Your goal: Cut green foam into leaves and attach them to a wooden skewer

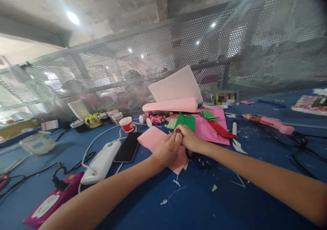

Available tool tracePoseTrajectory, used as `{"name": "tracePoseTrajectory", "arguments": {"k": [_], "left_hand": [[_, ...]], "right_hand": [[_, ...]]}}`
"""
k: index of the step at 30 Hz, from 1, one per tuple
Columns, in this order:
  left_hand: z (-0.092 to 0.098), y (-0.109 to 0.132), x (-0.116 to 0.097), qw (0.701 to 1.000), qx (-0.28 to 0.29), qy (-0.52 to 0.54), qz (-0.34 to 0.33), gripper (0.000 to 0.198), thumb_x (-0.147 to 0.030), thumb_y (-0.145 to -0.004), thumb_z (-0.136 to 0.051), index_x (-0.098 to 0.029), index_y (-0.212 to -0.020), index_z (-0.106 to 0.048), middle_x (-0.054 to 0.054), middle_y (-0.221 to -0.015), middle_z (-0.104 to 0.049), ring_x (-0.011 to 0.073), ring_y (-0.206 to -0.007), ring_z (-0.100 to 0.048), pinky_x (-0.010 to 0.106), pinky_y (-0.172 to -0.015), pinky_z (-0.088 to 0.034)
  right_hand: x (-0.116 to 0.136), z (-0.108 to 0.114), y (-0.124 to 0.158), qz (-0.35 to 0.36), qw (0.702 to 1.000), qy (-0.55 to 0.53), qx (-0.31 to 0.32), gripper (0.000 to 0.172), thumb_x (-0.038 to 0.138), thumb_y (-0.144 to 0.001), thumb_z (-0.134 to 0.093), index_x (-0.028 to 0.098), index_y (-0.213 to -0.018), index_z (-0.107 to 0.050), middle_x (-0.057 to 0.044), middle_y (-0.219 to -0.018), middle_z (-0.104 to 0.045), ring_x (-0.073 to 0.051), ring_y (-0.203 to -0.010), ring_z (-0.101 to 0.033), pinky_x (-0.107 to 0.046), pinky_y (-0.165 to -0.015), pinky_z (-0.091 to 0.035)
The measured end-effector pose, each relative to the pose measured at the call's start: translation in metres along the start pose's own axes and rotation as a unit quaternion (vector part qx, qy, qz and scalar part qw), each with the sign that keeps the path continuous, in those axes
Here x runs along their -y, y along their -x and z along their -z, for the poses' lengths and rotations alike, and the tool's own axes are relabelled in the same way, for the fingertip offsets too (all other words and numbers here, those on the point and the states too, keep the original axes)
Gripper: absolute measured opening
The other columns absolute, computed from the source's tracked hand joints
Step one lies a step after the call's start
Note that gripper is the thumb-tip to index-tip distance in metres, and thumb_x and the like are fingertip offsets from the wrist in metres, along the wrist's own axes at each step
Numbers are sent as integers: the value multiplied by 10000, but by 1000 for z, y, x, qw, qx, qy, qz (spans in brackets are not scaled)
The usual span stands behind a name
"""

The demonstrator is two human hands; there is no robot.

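My left hand (167, 149) and my right hand (187, 137) meet over the middle of the blue table, fingers pinched together at the tips. Whatever lies between the fingertips is too small and covered to make out. Light pink paper (152, 137) sits beneath and beside my left hand, partly covered by it. Just beyond the fingers are a folded green sheet (187, 123) and a bright pink sheet (203, 133). Under my right wrist lies a dark looped object (200, 160), partly hidden.
Left of my hands lie a black phone (128, 147), a white power strip (101, 163), a red paper cup (126, 124) and a magenta device (55, 202). To the right rests a pink glue gun (270, 122) with its cord. A pink roll (171, 104) lies before the mesh partition (122, 63).
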State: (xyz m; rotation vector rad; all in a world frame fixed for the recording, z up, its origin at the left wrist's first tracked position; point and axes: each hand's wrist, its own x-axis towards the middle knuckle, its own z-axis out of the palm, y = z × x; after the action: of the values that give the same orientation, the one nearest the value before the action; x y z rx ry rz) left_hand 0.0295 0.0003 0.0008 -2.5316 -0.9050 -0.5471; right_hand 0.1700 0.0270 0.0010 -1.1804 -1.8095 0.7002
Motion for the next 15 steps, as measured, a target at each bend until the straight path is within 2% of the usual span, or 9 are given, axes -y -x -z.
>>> {"name": "tracePoseTrajectory", "arguments": {"k": [3,7,11,15], "left_hand": [[0,-1,0,1000,-18,9,-15,265,30,-743,-360,-185,-885,-421,75,-841,-560,222,-819,-568,341,-692,-522],[-1,-1,2,999,-23,13,-19,256,23,-742,-373,-190,-878,-418,72,-836,-559,224,-811,-567,353,-701,-520],[-5,0,5,998,-30,40,-31,142,-68,-859,-366,-174,-923,-435,67,-812,-564,214,-750,-579,343,-656,-513],[-10,0,6,992,-85,95,0,128,-194,-935,-402,-160,-1056,-427,83,-920,-594,212,-844,-607,335,-708,-523]], "right_hand": [[0,-2,2,20,1000,7,-7,316,41,-599,-576,190,-867,-494,-39,-880,-551,-207,-878,-525,-359,-820,-416],[1,-2,6,30,999,10,-15,295,33,-622,-550,185,-869,-500,-61,-905,-564,-217,-914,-521,-368,-852,-404],[-1,-1,4,7,1000,6,-29,272,2,-593,-526,185,-792,-501,-67,-878,-541,-210,-858,-533,-347,-784,-433],[-7,-1,-1,-10,999,-10,-43,270,21,-576,-555,185,-784,-502,-62,-896,-549,-197,-826,-553,-320,-727,-443]]}}
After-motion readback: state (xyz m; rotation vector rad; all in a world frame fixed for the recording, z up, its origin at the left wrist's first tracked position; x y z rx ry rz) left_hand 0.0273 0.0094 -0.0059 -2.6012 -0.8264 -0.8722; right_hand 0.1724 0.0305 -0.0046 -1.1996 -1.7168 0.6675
